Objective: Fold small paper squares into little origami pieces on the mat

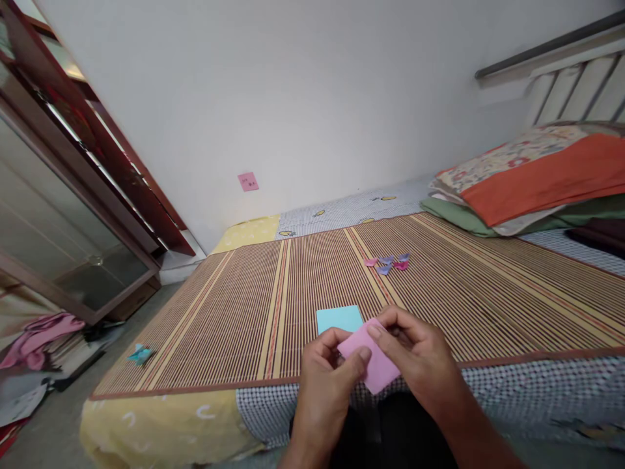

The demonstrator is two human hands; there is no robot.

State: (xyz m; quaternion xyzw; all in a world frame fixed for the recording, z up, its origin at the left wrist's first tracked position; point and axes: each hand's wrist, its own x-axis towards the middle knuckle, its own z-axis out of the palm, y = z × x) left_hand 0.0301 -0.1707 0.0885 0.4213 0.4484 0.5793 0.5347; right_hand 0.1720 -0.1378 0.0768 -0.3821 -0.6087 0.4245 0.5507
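Observation:
A pink piece of paper [378,365] is held up between both hands, near the front edge of the mat. My left hand [327,371] pinches its left side, thumb on top and fingers behind. At the upper right edge, my right hand [420,352] grips the same paper with the thumb pressed on it; the fingers behind are partly hidden. Just beyond my left hand lies a light blue square of paper [339,318], partly covered by that hand. Farther off, several small folded paper pieces [385,262] in pink, purple and magenta sit in a group.
A striped bamboo mat [234,312] covers the bed. A blue folded paper piece [140,354] lies at its left edge. Folded bedding [537,176] is piled at the right, below a radiator [581,85]. A pink note [248,182] is on the wall [312,98].

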